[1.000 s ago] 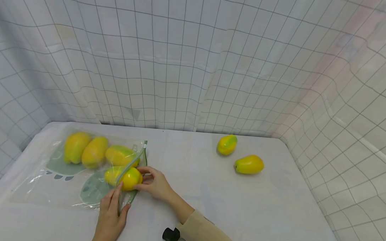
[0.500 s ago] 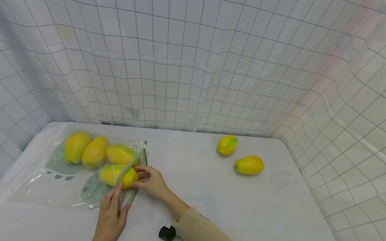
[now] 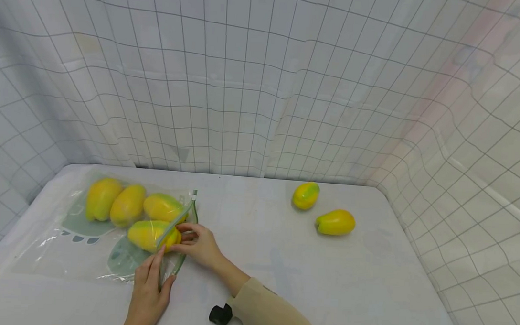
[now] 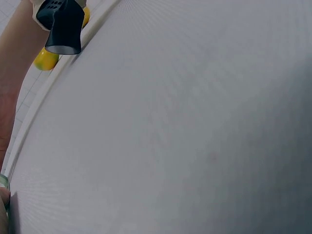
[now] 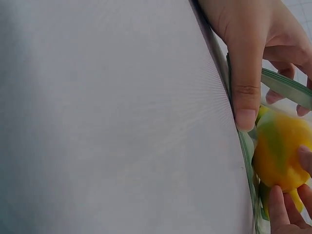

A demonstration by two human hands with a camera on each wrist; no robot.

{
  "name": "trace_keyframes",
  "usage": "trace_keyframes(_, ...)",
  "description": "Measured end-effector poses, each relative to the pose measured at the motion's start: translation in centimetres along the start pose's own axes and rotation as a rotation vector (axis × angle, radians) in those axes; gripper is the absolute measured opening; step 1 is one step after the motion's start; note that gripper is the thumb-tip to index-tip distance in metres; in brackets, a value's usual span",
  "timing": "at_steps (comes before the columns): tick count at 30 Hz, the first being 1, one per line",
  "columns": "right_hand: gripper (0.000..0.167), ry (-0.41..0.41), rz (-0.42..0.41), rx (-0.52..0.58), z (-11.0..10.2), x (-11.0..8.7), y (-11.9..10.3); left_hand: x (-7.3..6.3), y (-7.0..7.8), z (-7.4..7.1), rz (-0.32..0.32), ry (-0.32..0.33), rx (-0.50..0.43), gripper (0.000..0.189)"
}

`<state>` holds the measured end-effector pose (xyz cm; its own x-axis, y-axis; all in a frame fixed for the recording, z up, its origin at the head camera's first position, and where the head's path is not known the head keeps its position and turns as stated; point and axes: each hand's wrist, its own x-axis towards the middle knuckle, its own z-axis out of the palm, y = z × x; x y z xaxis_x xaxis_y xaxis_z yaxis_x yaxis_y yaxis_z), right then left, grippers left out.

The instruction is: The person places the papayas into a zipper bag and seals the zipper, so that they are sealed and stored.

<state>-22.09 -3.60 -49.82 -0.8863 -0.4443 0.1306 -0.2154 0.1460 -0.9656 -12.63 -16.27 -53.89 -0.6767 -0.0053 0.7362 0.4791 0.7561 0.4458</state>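
Observation:
A yellow-green papaya (image 3: pixel 147 235) lies mostly inside a clear zip bag (image 3: pixel 80 261), at its mouth. My right hand (image 3: pixel 201 246) holds its near end with thumb and fingers, at the opening. My left hand (image 3: pixel 149 287) pinches the green-edged rim of the bag. In the right wrist view the left thumb (image 5: pixel 245 92) lies along that rim, while the papaya (image 5: pixel 280 146) sits between the fingertips of the right hand (image 5: pixel 287 214). Three more papayas (image 3: pixel 128 205) rest farther in the bag. The left wrist view shows mainly tabletop and the right forearm (image 4: pixel 12 87).
Two loose papayas, one upper (image 3: pixel 305 195) and one lower (image 3: pixel 336 222), lie on the right of the white table (image 3: pixel 303 279). A black device (image 3: pixel 220 315) is by the right sleeve (image 3: pixel 268 308). Grid-patterned curtains (image 3: pixel 245 85) enclose the table's back and sides.
My right hand has moved left, sliding the papaya deeper through the bag's mouth. The left hand stays at the rim, and the loose papayas have not moved.

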Motion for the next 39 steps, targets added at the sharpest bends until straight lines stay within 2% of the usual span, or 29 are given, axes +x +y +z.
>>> trace_keyframes(7,0.044,0.009,-0.017,-0.02,0.5,0.2,0.3,0.0,-0.1,0.1,-0.001,0.01,-0.007,0.067)
trace_keyframes(24,0.042,0.003,0.009,-0.01,0.4,0.1,0.2,0.0,-0.1,0.1,0.01,0.01,-0.006,0.067)
trace_keyframes(32,0.043,0.021,0.028,0.031,-1.5,-0.4,-0.3,0.0,0.0,0.1,0.009,0.008,-0.018,0.067)
trace_keyframes(39,0.048,0.046,-0.002,0.035,-4.1,-0.6,-1.1,0.2,0.2,0.0,-0.018,-0.009,-0.002,0.068)
